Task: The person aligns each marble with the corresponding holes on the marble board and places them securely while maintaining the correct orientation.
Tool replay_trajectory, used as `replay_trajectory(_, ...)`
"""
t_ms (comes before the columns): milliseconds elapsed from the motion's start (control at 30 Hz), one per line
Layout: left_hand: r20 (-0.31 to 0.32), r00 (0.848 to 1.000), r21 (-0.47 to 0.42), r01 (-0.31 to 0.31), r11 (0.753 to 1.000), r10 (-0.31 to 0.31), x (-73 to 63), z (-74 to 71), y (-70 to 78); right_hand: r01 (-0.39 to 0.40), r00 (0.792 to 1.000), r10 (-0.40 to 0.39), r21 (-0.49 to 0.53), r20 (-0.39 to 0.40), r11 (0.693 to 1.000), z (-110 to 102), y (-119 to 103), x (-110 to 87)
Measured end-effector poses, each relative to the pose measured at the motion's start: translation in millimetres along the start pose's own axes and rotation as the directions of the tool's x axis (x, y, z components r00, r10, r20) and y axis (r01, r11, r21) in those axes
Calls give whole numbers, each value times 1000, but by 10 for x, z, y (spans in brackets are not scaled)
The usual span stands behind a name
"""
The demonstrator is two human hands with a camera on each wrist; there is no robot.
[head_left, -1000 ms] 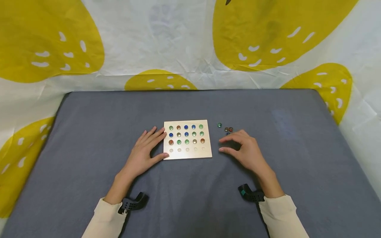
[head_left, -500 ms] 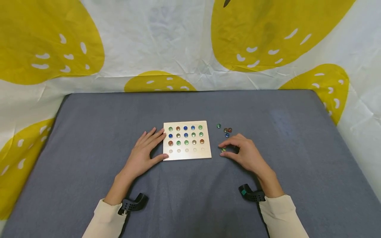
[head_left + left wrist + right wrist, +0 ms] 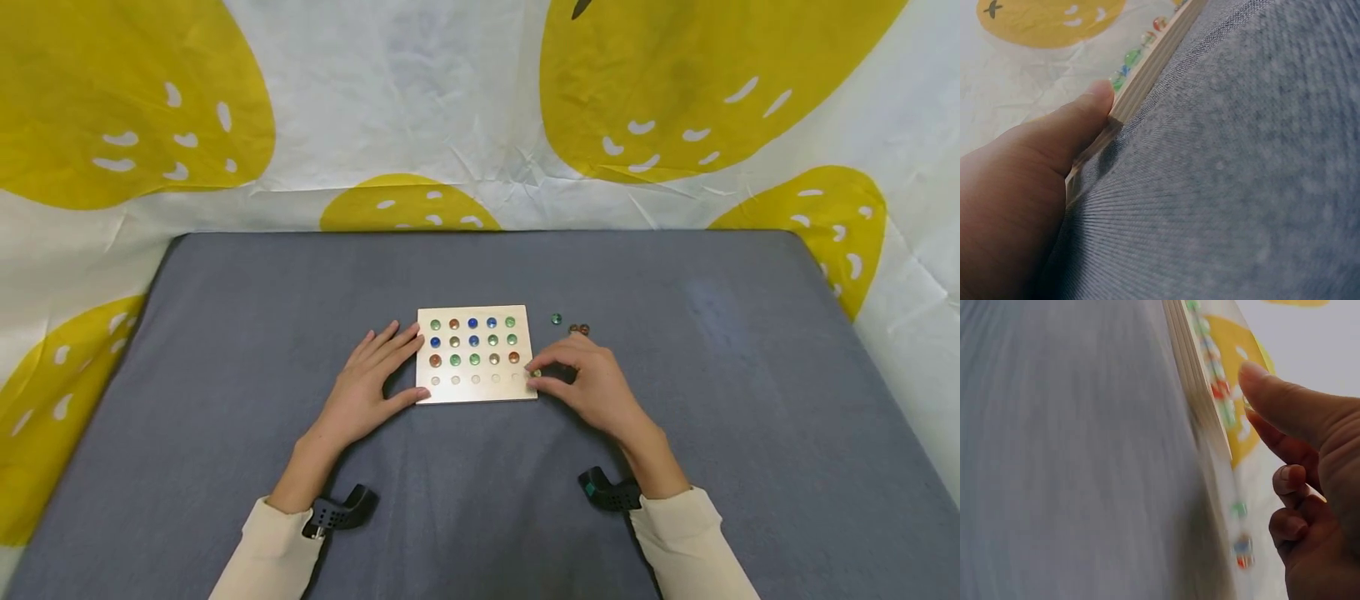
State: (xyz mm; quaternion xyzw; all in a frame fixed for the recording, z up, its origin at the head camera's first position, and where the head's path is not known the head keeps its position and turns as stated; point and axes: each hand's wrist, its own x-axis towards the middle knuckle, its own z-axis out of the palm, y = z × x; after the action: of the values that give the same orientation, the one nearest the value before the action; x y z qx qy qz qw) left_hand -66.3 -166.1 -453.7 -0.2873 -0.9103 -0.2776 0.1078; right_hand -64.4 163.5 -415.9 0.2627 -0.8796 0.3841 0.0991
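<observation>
A pale wooden board (image 3: pixel 480 394) lies on the cloth with glass marbles set in its three far rows; the nearest row is bare hollows. My left hand (image 3: pixel 367 379) rests with spread, straight fingers along the board's left edge, fingertips and thumb on it. In the left wrist view the thumb (image 3: pixel 1079 122) touches the board's side. My right hand (image 3: pixel 592 383) pinches a yellow-green marble (image 3: pixel 536 373) between thumb and fingertips, over the board's right edge near the bare row. The right wrist view is blurred, with the marble mostly hidden by the thumb (image 3: pixel 1279 400).
Right of the board lie a loose green marble (image 3: pixel 557 318) and two brownish marbles (image 3: pixel 583 329) side by side. A grey cloth (image 3: pixel 247 333) covers the table. Behind it hangs a white sheet (image 3: pixel 450 100) with yellow print. Each wrist wears a black camera mount (image 3: pixel 345 508).
The right hand has closed its fingertips on a yellow-green marble and carried it left to the board's edge. A loose blue marble is now hidden by that hand. The left hand stays put.
</observation>
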Motion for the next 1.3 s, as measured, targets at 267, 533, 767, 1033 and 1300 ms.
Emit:
replay_trajectory(267,12,1000,-7,9,1000,-9,-5,-7,16,63,998,-60,81,-32,995,227,-195,153)
replay_trajectory(533,7,1000,-3,-4,1000,4,0,-6,14,103,995,-101,131,-20,986,504,-411,256)
replay_trajectory(767,-5,1000,0,-23,1000,23,1,2,-3,120,993,-118,160,-25,980,718,-524,289)
replay_trajectory(1033,-4,1000,-1,-31,1000,31,16,12,-2,87,995,-78,179,-56,980,871,-552,307)
replay_trajectory(1300,-13,999,-20,-41,999,40,3,-4,-9,192,979,-182,115,-97,975,1026,-597,269)
